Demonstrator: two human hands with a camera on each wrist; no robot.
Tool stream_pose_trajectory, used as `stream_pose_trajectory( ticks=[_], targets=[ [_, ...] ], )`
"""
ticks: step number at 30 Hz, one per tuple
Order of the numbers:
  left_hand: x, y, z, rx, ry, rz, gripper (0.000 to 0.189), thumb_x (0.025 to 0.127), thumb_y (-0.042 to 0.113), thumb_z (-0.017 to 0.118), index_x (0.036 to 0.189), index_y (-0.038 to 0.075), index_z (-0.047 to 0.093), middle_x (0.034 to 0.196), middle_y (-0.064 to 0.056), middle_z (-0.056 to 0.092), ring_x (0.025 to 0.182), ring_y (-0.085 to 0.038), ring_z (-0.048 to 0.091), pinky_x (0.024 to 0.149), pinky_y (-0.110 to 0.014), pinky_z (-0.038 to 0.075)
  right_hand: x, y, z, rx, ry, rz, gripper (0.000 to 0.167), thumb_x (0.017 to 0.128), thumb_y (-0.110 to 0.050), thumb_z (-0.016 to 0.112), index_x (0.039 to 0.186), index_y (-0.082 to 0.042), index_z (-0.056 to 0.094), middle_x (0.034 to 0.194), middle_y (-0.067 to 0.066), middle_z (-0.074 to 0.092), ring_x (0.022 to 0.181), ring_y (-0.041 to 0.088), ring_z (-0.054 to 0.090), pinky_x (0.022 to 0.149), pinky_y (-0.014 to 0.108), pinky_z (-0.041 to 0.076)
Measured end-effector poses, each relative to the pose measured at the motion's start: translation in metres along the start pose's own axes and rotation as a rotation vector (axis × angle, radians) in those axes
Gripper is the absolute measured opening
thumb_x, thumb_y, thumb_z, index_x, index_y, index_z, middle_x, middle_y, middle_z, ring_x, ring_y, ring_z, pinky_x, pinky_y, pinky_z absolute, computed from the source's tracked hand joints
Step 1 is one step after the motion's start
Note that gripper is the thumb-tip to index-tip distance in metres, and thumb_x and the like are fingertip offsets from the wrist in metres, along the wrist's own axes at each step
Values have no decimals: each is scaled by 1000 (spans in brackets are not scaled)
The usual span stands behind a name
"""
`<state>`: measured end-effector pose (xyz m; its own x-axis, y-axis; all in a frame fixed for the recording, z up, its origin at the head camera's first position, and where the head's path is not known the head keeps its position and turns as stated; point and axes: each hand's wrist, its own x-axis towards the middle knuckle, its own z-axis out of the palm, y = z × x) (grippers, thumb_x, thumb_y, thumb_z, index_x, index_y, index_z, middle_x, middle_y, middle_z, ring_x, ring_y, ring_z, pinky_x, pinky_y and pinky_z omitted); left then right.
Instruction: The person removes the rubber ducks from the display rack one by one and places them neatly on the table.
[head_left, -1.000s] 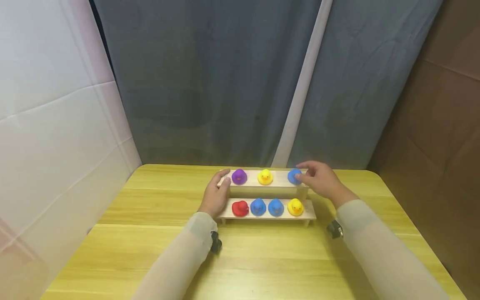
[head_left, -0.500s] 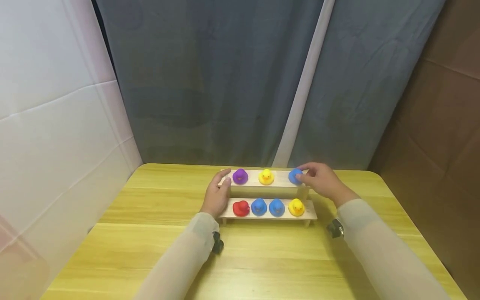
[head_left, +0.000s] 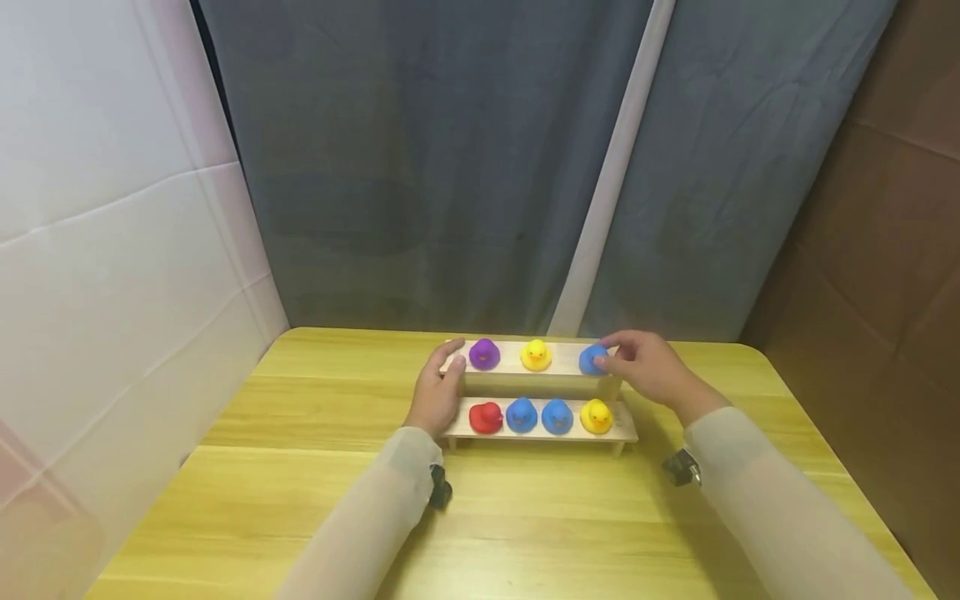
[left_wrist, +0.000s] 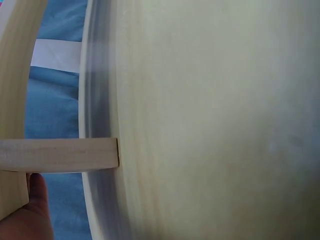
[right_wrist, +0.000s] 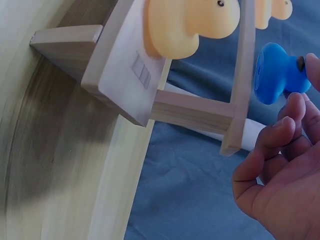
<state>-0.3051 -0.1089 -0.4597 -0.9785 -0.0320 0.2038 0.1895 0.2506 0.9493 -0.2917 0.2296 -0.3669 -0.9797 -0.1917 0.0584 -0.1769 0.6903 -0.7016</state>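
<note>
A two-tier wooden stand holds small rubber ducks. In the head view, my left hand grips the left end of the upper shelf, beside a purple duck. At the shelf's other end, my right hand pinches a blue duck between thumb and fingers. The right wrist view shows a narrow gap between this duck's base and the shelf. A yellow duck sits mid-shelf. Below stand a red duck, two blue ducks and another yellow duck.
The stand is near the far edge of a yellowish wooden table. A blue-grey curtain hangs behind it. White cloth walls the left side, brown cloth the right.
My right hand has drawn the blue duck slightly toward me, so it now overlaps the upper shelf's front edge in the head view. My left hand keeps its grip on the stand.
</note>
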Motion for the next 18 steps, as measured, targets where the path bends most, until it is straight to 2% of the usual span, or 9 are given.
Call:
stream_pose_trajectory(
  ticks=[7, 12, 18],
  targets=[
    [0, 2, 2, -8, -2, -7, 34, 101, 45, 46, 135, 43, 50, 148, 4, 42, 133, -22, 40, 113, -51, 24, -10, -4, -4, -13, -16, -23, 38, 87, -41, 71, 118, -17, 66, 87, 8, 58, 76, 25, 51, 58, 33, 45],
    [1, 2, 3, -17, -1, -16, 34, 101, 44, 46, 134, 43, 51, 147, 4, 43, 125, -22, 47, 112, -50, 26, -16, -3, -6, -16, -24, -22, 41, 86, -44, 72, 117, -18, 66, 86, 8, 57, 77, 24, 51, 58, 33, 46],
    [1, 2, 4, -20, 2, -12, 33, 101, 42, 46, 134, 43, 51, 148, 5, 43, 131, -23, 43, 113, -51, 25, -24, -6, -8, -21, -24, -22, 43, 85, -47, 72, 117, -18, 66, 85, 8, 56, 76, 24, 50, 56, 32, 45]
  ],
)
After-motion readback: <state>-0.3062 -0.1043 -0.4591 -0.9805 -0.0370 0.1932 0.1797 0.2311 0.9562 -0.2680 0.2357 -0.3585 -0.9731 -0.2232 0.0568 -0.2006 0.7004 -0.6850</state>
